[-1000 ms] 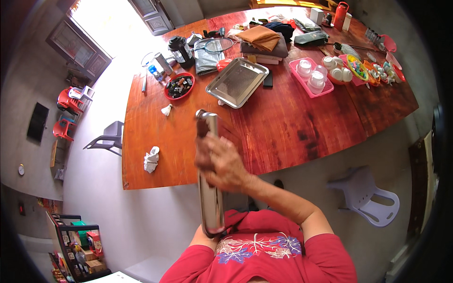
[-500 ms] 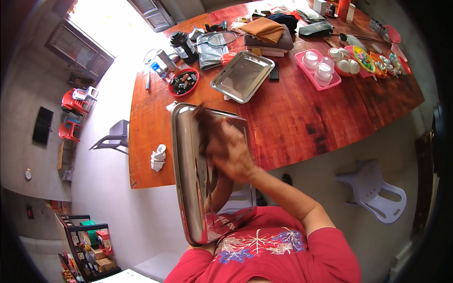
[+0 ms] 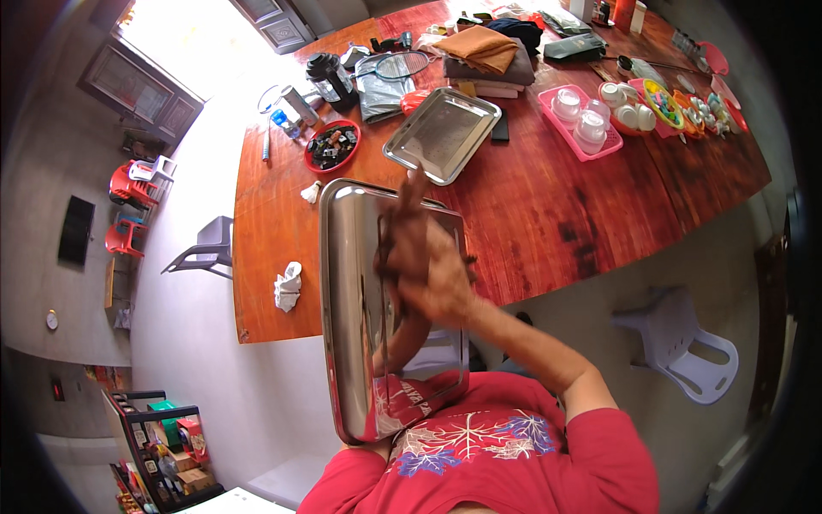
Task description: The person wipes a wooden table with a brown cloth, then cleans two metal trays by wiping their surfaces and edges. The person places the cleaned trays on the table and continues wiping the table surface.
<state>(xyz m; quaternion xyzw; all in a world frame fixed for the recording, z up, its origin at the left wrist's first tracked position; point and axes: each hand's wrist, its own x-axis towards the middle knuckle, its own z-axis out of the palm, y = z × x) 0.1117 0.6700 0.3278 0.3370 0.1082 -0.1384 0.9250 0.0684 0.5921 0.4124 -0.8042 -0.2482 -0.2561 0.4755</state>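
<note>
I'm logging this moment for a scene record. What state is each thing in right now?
Held steel tray: lifted off the table, tilted, mirror face toward the person.
Right hand: pressed on the held tray's face.
Left hand: hidden, cannot tell.
Second steel tray: flat on the table, empty.
Red bowl: on the table, filled with dark pieces.
Pink tray: holds white cups.
White plastic chair: upright, unoccupied.

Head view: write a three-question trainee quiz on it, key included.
1. True or false: the steel tray in the right hand lies flat on the wooden table.
2. What lies nearest the second steel tray? A) red bowl B) white plastic chair C) wall clock
3. What colour is the tray holding the white cups?

Key: 1 false, it is held up above the table's near edge. 2 A. 3 pink.
</note>
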